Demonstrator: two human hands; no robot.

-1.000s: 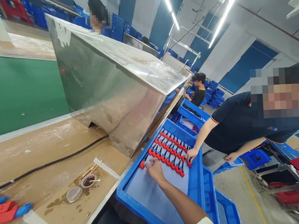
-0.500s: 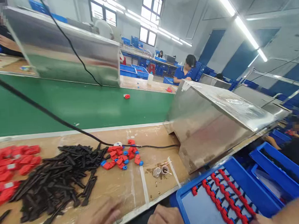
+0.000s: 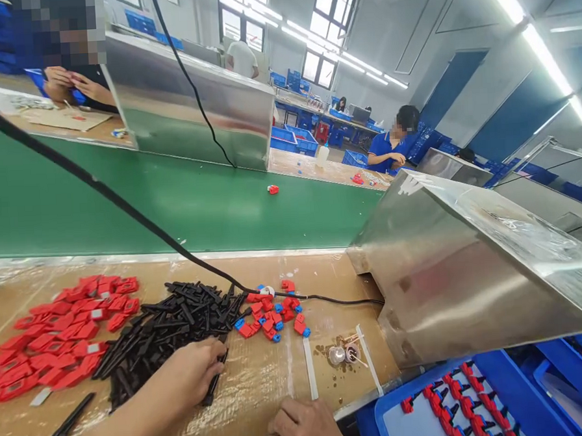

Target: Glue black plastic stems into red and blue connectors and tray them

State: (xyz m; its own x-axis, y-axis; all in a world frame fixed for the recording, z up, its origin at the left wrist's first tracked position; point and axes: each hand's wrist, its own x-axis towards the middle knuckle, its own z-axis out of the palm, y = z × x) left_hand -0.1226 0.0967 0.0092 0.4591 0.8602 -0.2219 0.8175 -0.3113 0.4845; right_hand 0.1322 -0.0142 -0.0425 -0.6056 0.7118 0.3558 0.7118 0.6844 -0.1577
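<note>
My left hand point(image 3: 194, 374) is at the right side of a pile of slim black plastic pieces point(image 3: 179, 318), fingers curled round one black piece point(image 3: 213, 386) at the pile's edge. My right hand point(image 3: 306, 427) rests by the table's front edge, fingers curled in; what they hold, if anything, is hidden. Left of the black pile lies a heap of red plastic parts point(image 3: 66, 337), a few with pale grey patches. Just beyond my hands are several red-and-blue parts point(image 3: 271, 313) in a loose group.
Two small cups point(image 3: 337, 355) with sticks stand on wet spots between white tape strips. A blue tray point(image 3: 393, 411) holds rows of red-and-black assemblies. A metal box point(image 3: 435, 269) stands at right. A black cable point(image 3: 140, 222) crosses above a green belt point(image 3: 212, 209). Co-workers sit beyond.
My left hand has moved forward and left onto the black pile. My right hand stays near the table edge. The view has turned left, and another person's arm over the tray has left it.
</note>
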